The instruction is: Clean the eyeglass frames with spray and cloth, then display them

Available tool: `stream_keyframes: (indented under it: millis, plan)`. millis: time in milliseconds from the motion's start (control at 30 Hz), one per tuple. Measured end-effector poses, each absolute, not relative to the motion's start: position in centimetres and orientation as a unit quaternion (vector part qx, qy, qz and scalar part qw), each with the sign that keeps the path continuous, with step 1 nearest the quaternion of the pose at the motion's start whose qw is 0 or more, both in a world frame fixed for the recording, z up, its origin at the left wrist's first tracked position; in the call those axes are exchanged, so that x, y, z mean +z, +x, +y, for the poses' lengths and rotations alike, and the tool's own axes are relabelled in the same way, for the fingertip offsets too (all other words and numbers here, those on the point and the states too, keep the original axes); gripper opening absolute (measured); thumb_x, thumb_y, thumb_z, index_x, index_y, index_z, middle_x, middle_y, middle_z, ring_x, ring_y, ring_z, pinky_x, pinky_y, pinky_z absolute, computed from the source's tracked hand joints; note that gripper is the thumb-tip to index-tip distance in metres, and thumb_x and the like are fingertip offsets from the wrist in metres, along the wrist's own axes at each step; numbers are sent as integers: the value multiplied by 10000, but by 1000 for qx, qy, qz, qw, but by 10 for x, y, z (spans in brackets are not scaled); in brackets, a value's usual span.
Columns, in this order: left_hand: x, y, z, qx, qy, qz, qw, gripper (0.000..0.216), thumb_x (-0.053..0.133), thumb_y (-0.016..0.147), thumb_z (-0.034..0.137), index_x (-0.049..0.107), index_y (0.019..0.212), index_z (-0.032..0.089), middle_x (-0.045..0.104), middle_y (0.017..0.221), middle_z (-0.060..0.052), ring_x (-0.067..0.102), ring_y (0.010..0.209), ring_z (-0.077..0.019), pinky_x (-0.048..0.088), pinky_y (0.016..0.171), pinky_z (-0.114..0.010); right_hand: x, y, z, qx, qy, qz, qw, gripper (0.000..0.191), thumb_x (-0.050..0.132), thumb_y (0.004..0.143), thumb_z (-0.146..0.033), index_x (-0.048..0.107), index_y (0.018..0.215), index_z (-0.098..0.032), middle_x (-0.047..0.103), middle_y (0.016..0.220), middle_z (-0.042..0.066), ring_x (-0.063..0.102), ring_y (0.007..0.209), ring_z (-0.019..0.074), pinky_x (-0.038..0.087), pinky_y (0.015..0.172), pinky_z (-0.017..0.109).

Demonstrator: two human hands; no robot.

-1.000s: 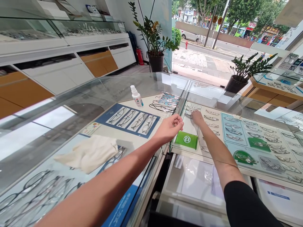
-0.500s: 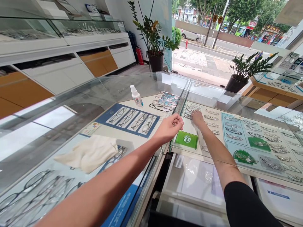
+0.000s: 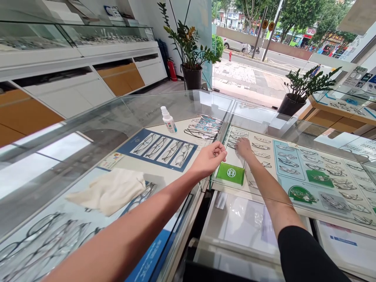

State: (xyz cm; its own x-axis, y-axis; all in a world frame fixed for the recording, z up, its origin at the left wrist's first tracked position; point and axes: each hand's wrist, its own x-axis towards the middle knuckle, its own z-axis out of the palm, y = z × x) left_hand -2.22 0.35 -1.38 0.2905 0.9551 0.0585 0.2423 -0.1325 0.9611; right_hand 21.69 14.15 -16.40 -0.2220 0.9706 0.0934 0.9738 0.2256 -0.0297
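My left hand (image 3: 214, 153) hovers above the glass counter near the seam between two cases, its fingers loosely curled with nothing visible in them. Farther right, my right hand (image 3: 243, 147) reaches inside the right-hand case. Its fingers are bent down onto a pair of eyeglasses (image 3: 234, 143) in a column of several frames on a white panel; the fingertips are partly hidden. Just below that panel stands a green block with a white round logo (image 3: 230, 173). More eyeglasses (image 3: 261, 146) lie in a row beside my right wrist.
A white spray bottle (image 3: 169, 120) stands on the left counter, and a cream cloth (image 3: 108, 190) lies crumpled nearer me. A blue tray (image 3: 133, 143) displays several glasses. Open drawers (image 3: 235, 223) sit below the right case. Potted plants (image 3: 192, 78) stand beyond the counter.
The view has shifted very slightly. Both hands keep nearly the same places, with the right hand still at the eyeglasses and the left still curled.
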Motion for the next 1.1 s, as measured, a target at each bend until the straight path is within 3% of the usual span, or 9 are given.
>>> stream_keyframes:
  millis: [167,333,567,667,800,933,1033,1100]
  plan:
    - [-15,-22,5,384,645,456,479,120,602,796,320,552,790,211,656,659,18,513,607,-132,406,608,-246,-137,206,122,-15,-627,-776,61,287,528,962,-204,776,1079,-121,688,1296,202,522,1260,342,360,1082,467]
    - [-15,-22,8,407,659,433,462,88,592,719,287,575,739,202,603,675,19,501,663,-138,405,633,-250,-110,168,69,18,-593,-803,53,304,448,989,-222,696,1119,-104,712,1123,191,594,1044,301,416,914,399]
    - [-16,-21,11,426,666,419,447,70,595,650,259,565,668,198,540,660,25,485,660,-132,407,635,-256,-92,127,-48,143,-473,-869,-22,130,592,849,-177,696,803,-241,719,780,20,584,683,177,370,616,292]
    - [-19,-20,14,424,669,408,455,68,596,641,252,559,662,199,528,642,28,474,637,-127,394,609,-252,-60,130,-98,193,-418,-886,-60,192,638,784,-148,627,621,-248,638,601,-18,504,549,146,337,543,288]
    - [-25,-19,18,416,671,399,466,59,600,635,234,566,666,198,521,628,34,469,613,-120,379,584,-244,20,136,-134,306,-272,-902,-139,343,606,909,-325,585,573,-255,534,500,-30,388,455,143,281,499,316]
    - [-26,-16,22,409,662,384,497,84,633,602,226,578,654,189,523,612,35,458,596,-116,357,564,-243,88,135,-91,211,-371,-904,18,381,483,1015,-398,697,734,-257,626,642,-5,464,534,137,325,576,315]
    - [-21,-19,26,397,646,372,536,146,683,581,256,558,611,187,498,562,38,429,554,-106,324,534,-242,97,130,-9,61,-449,-883,121,371,505,1024,-440,752,849,-225,664,825,35,583,798,185,400,720,309]
    - [-16,-26,29,375,622,354,588,214,721,583,272,522,585,193,430,512,58,355,494,-78,269,493,-220,87,124,49,-7,-487,-862,140,328,540,1016,-400,774,906,-198,682,944,55,598,985,230,439,826,331]
